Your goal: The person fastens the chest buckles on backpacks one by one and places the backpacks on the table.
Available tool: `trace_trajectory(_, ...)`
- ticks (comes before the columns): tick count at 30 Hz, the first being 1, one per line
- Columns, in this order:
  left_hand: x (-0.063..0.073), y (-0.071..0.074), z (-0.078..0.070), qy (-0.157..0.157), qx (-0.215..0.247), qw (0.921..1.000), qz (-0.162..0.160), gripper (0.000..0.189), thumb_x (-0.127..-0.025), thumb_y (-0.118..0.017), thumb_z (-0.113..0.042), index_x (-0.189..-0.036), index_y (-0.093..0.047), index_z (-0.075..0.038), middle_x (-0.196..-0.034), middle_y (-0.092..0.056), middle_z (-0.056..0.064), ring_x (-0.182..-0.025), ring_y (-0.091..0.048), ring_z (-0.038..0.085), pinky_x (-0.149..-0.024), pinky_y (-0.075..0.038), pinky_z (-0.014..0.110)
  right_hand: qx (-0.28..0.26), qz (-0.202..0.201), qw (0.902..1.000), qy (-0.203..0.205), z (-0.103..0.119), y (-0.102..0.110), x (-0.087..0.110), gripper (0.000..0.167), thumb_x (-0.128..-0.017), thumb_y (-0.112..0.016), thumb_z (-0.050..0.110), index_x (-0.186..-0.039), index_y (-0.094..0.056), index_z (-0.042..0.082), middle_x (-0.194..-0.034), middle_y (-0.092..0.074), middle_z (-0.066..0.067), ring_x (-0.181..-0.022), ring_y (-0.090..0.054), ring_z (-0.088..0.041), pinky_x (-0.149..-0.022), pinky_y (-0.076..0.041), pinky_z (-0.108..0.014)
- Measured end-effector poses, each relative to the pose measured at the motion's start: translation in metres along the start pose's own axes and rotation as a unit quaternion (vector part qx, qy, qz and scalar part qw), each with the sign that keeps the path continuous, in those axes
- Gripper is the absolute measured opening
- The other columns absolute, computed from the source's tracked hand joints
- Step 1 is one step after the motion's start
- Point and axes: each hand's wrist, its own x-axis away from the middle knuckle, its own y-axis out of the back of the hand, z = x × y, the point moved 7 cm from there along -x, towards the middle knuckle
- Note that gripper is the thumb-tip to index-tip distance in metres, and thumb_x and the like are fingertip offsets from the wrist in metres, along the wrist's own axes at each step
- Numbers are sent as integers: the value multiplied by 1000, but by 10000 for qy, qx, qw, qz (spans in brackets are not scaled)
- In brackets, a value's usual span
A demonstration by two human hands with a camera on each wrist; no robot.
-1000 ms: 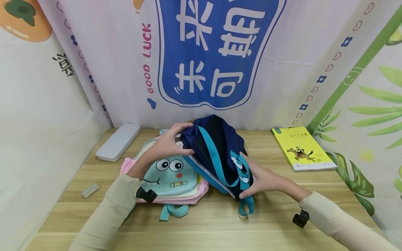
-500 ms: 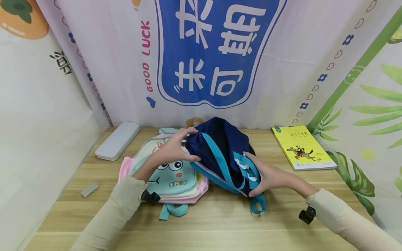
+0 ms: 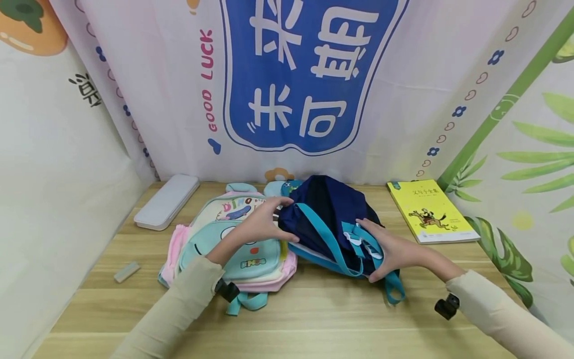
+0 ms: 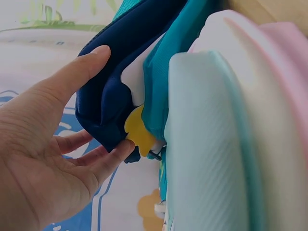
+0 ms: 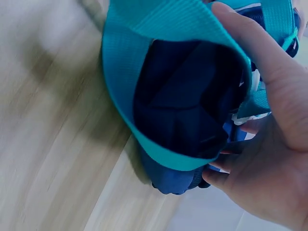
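A navy backpack [image 3: 323, 204] with teal straps lies back side up, slanting, on the table, with my two hands at its opposite ends. My left hand [image 3: 262, 224] grips its left end, thumb toward the front; in the left wrist view, fingertips touch a small yellow piece [image 4: 138, 132] on the bag. My right hand [image 3: 396, 252] holds the right end beside the white strap buckles [image 3: 353, 239]. A teal strap loop [image 5: 180, 161] hangs from that end. Close by on the left lies a mint and pink cartoon backpack [image 3: 269, 257], partly hidden behind my left hand and forearm.
On the wooden table [image 3: 314, 324], a pale pencil case [image 3: 167, 202] sits at the back left. A small grey-green eraser-like block [image 3: 127, 272] lies in front of it. A yellow book [image 3: 430, 212] rests at the back right. A printed cloth hangs behind the table.
Both hands have moved right with the navy backpack, and it lies lower and flatter. More of the mint backpack's front shows.
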Motion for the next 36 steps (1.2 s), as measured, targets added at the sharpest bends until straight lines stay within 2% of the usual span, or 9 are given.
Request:
trace_trajectory(6,-1,-10,0,-29,0,10000,81,90,-76,-91,-35,-149,-46,-8,-148,-50,13,-129,-55,31,-106,-52,44,-61,110,9999,60,-4,5,4,133,-68,-96,33,-162,-7,3,-164,-3,-36,-149,-12,-59,-109,-28,-77)
trace_trajectory(13,0,-23,2,218,153,9995,156,88,-75,-92,-35,-147,-48,-8,-145,-52,13,-124,-59,31,-105,-52,43,-63,336,9993,-128,-10,10,9,131,-69,-95,30,-162,-6,4,-166,-1,-32,-150,-9,-57,-109,-28,-78)
trace_trajectory(21,0,-38,3,151,157,9996,186,87,-76,-91,-33,-146,-47,-5,-143,-54,13,-118,-61,28,-102,-53,41,-42,467,9986,-255,-16,15,11,130,-70,-95,24,-162,-6,5,-166,-2,-33,-149,-10,-58,-109,-27,-78)
trace_trajectory(29,-6,-51,3,340,-67,9988,333,93,-77,-90,-37,-151,-43,-6,-149,-52,15,-125,-59,31,-105,-52,44,-25,520,9983,-245,-22,21,12,130,-69,-95,17,-162,-7,2,-166,-3,-32,-150,-10,-58,-110,-29,-76)
trace_trajectory(36,-9,-56,1,371,-288,9981,388,92,-77,-90,-37,-150,-44,-5,-146,-55,15,-119,-61,29,-103,-52,44,54,579,9980,-266,-24,25,11,128,-68,-95,12,-162,-8,0,-167,-1,-32,-150,-6,-58,-110,-30,-74)
